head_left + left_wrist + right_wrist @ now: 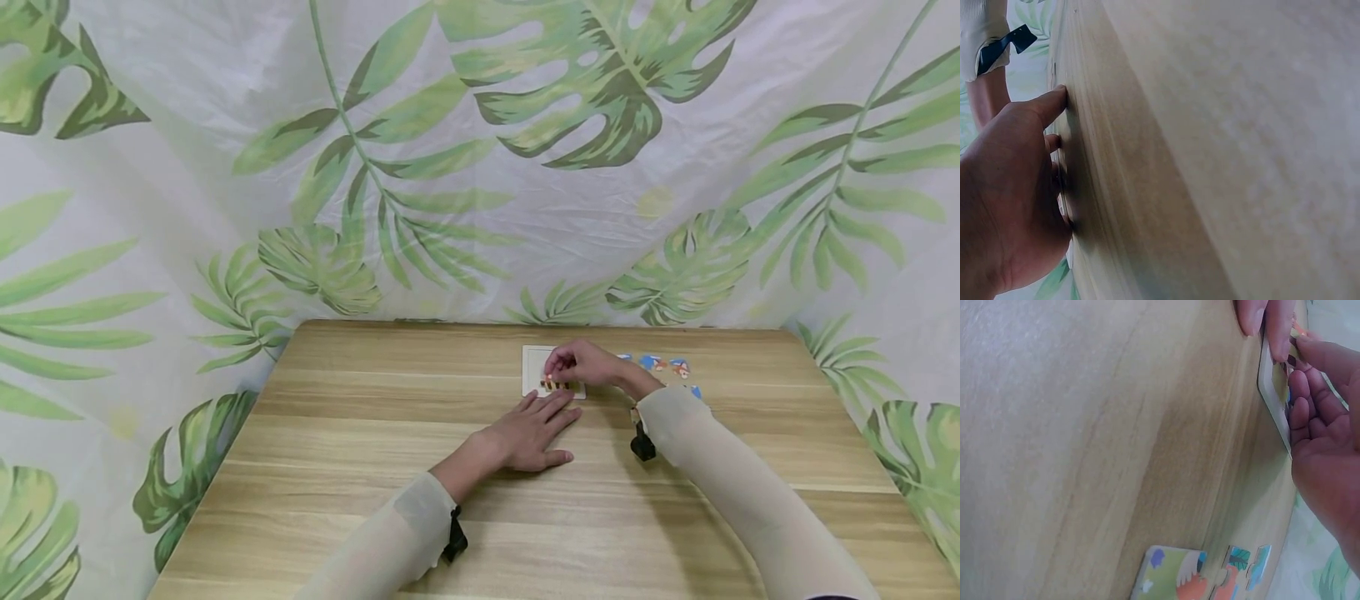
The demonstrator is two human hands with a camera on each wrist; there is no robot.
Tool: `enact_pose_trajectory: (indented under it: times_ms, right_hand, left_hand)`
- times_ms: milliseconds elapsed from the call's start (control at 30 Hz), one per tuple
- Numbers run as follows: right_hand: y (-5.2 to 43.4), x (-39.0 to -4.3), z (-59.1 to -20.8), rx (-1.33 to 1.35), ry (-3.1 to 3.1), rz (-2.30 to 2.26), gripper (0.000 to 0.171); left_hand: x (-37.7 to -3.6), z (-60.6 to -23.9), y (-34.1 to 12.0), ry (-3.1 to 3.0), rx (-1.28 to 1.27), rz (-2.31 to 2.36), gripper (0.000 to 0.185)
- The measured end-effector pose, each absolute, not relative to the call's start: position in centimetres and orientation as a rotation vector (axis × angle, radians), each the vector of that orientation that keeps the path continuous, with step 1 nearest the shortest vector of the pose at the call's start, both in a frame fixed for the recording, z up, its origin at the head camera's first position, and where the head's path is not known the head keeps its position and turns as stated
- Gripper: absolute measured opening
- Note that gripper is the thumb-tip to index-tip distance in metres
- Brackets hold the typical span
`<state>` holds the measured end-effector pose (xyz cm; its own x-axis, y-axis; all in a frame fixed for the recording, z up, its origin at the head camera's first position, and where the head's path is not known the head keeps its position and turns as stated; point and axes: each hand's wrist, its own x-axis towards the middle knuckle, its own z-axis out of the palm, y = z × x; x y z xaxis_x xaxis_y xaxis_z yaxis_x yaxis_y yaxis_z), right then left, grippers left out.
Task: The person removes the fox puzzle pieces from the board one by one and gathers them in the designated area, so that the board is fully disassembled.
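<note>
Nearest to me were the two pale sleeves (720,483) reaching out over the wooden table (360,467). The left hand (525,435) lay flat, fingers straight and spread a little, with its fingertips touching the near edge of a small white puzzle board (534,367) that sat toward the far middle of the table. The right hand (581,365) was curled over the board's right part, thumb and fingertips pinching a small puzzle piece (555,383) with orange and dark markings, down on or just above the board; I could not tell whether it was already seated. From the right wrist the board (1272,394) showed as a thin tray with a raised rim, the right fingers (1300,409) bent against it.

To the right of the board, near the far right of the table, a few loose pieces (663,364) lay scattered, blue and orange among them.

As I judged it, the step in hand was fitting that piece into the board while the left hand steadied it. The next move seemed to call for turning the piece square, then pressing it flat without shifting the board.
</note>
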<state>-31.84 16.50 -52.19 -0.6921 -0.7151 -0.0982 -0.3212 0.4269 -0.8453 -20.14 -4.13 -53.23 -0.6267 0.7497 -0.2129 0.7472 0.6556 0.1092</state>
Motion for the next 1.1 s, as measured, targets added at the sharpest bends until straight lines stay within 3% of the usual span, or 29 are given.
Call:
enact_pose_trajectory:
  times_ms: [500, 1100]
  right_hand:
    - [17.4, -31.6, -51.0, -0.767, 2.28, -1.306, 0.012]
    - [22.0, -29.4, -48.8, -0.682, 2.275, -1.302, 0.018]
  left_hand:
    - [-19.9, -52.8, -4.2, 2.658, 1.236, -0.01, 0.075]
    - [-19.9, -52.7, -4.2, 2.659, 1.222, -0.004, 0.076]
